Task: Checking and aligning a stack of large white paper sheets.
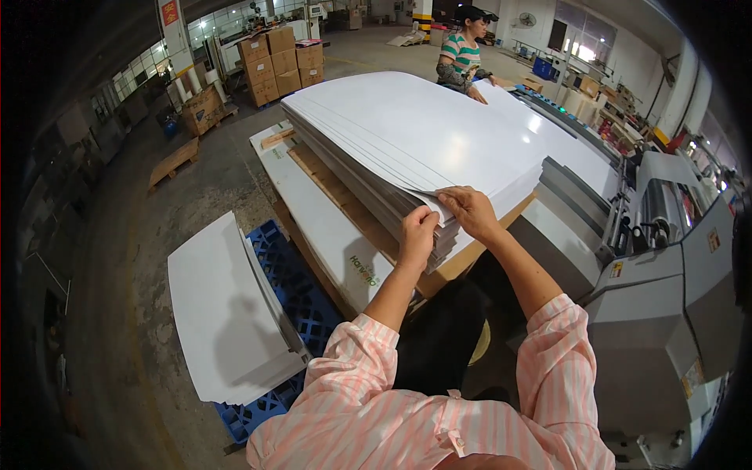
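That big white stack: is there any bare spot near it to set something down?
Bare spots: the board strip left of the stack, and the floor beyond it. Crowded: the near corner, where the left hand and right hand pinch sheets, and the machine on the right.

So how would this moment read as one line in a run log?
left hand: grips near edge of white sheet stack | right hand: lifts top sheets' corner | grey machine: right | second person: far end

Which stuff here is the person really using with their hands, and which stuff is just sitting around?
In use:
- tall stack of big white sheets
- left hand pinching the stack's near corner
- right hand lifting the top sheets

Just sitting around:
- smaller pile of white sheets on a blue plastic pallet
- brown cardboard boxes
- grey machine
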The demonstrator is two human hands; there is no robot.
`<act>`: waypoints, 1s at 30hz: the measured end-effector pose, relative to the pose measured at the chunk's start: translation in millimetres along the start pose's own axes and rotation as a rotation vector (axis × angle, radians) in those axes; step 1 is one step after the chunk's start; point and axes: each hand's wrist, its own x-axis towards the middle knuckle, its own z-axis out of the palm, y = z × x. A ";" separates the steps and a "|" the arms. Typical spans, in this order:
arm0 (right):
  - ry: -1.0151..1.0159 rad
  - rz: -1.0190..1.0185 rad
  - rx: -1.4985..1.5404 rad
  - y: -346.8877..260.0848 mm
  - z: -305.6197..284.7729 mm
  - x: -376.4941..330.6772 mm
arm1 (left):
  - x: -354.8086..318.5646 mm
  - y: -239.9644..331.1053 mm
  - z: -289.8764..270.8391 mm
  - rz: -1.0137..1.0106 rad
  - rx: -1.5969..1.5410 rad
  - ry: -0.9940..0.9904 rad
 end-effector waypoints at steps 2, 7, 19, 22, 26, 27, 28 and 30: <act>-0.005 0.007 -0.065 3.6 1.8 -0.1 | -2.0 0.2 0.9 0.007 0.026 -0.001; -0.003 -0.078 0.033 3.4 1.5 -3.4 | -3.5 3.5 -1.6 0.007 0.021 -0.018; 0.297 0.205 0.608 -9.8 -19.9 40.8 | 0.3 0.2 -2.7 0.078 0.152 -0.016; 0.201 -0.052 0.047 -4.5 -9.9 11.3 | -0.8 -0.6 -0.7 0.066 0.171 -0.019; -0.003 0.008 -0.132 4.8 -4.0 -5.2 | -0.5 -3.1 -4.8 -0.012 -0.251 -0.011; 0.009 -0.115 -0.217 4.8 -4.0 -4.8 | -1.5 -3.8 -8.7 0.000 -0.315 -0.053; 0.021 -0.238 -0.303 4.9 -4.2 -5.5 | 0.6 -4.1 -10.2 0.003 -0.314 -0.079; 0.044 -0.259 -0.322 -0.4 -7.3 -7.8 | 1.9 -2.9 -11.4 -0.014 -0.314 -0.075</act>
